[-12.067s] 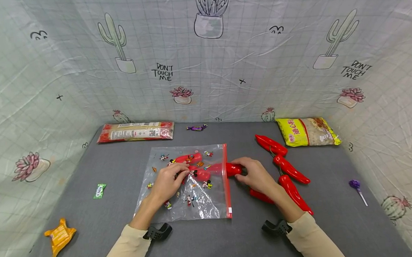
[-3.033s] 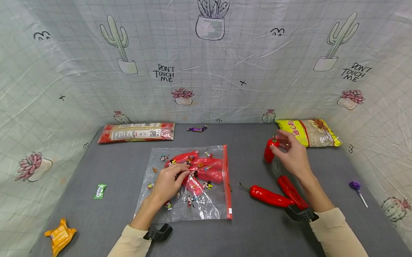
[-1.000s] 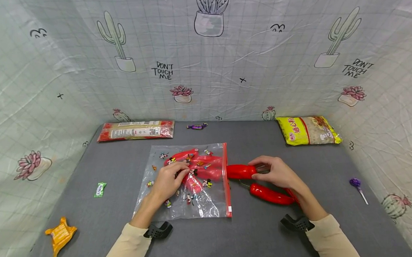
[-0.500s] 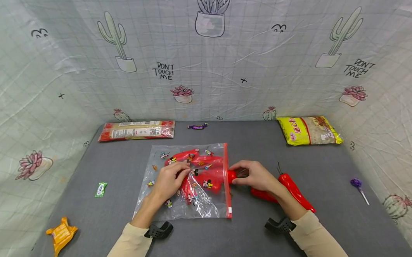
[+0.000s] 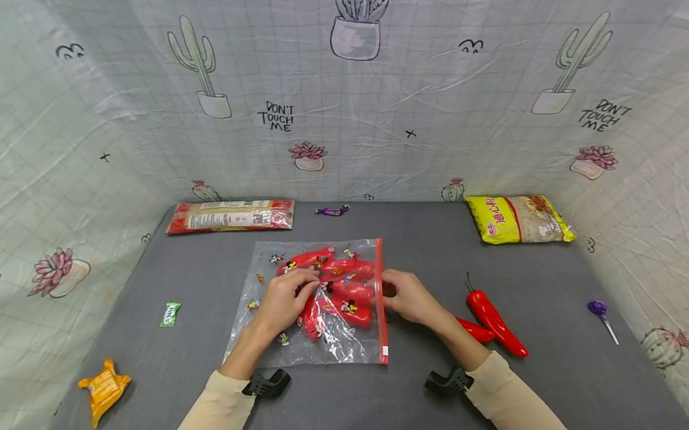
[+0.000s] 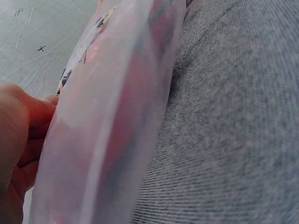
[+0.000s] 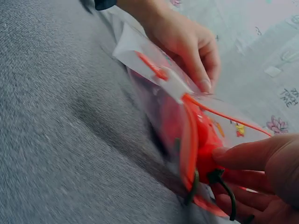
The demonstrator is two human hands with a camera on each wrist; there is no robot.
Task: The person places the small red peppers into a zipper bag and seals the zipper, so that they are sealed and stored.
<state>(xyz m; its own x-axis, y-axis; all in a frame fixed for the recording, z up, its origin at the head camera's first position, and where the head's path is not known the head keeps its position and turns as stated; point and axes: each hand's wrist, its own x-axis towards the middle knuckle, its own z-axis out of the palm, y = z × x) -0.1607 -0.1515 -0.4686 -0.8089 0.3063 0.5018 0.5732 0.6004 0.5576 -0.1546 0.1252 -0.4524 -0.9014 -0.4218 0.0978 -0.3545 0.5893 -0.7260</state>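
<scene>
I log the bag (image 5: 351,346) as my landmark. I see the person's right hand (image 5: 408,296) at its mouth, thumb and fingers gripping the stem end of a red pepper (image 7: 206,158). One second ago most of that pepper lies outside, right of the bag; now the body is past the red strip (image 5: 380,291), inside, green stem towards the hand. More peppers (image 5: 305,261) show through the film.

Left hand (image 5: 283,299): on top of the bag, pinching the film, unchanged since my first frame.

Loose peppers right of the bag: I count four at 12.1 s ago, two now. One (image 5: 496,324) is in full view; the other (image 5: 475,330) is partly hidden by the forearm.

Unmoved by my check: noodle packet (image 5: 228,217) beyond the bag to the left, yellow packet (image 5: 517,220) beyond it to the right, lollipop (image 5: 598,308) well right of it, green sweet (image 5: 170,314) left of it.
</scene>
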